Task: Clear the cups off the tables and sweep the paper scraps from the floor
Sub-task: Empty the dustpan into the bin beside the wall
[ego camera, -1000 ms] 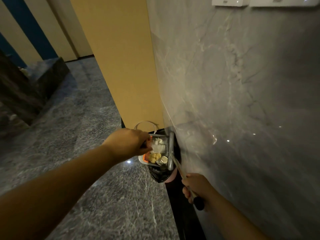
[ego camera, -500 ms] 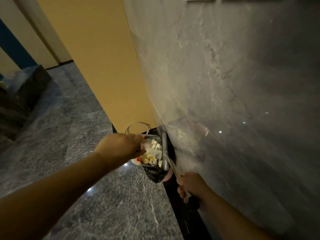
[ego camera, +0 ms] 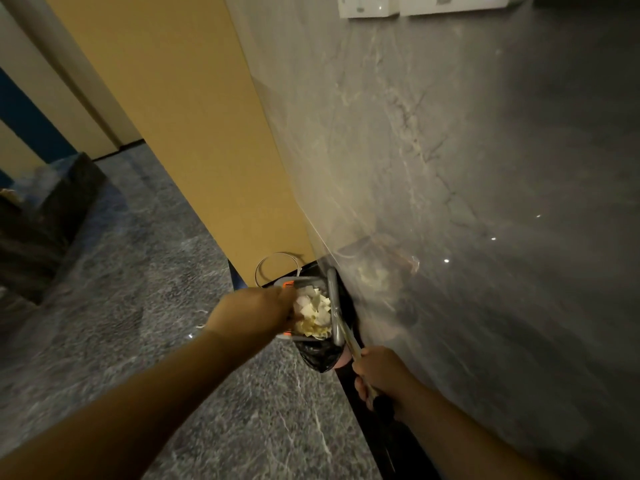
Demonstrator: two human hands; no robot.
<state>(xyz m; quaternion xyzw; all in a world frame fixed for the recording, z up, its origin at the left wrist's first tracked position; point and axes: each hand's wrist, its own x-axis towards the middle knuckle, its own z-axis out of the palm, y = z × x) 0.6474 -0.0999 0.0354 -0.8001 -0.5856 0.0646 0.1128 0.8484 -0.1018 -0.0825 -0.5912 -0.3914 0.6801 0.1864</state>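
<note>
Both arms reach forward and down, left hand point(ego camera: 252, 313) curled closed, right hand point(ego camera: 379, 370) fisted beside it.

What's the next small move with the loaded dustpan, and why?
Probably tip the dustpan further so the paper scraps slide into the black bin bag below; the left hand grips the pan, still full, above the bag, while the right hand holds a long handle.

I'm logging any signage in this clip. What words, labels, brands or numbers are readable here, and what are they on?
None can be read.
The right white wall plate on the grey marble wall bears a faint grey mark, too blurred to read.
The grey-and-orange dustpan of paper scraps, the black bin bag and the broom handle show no lettering.
</note>
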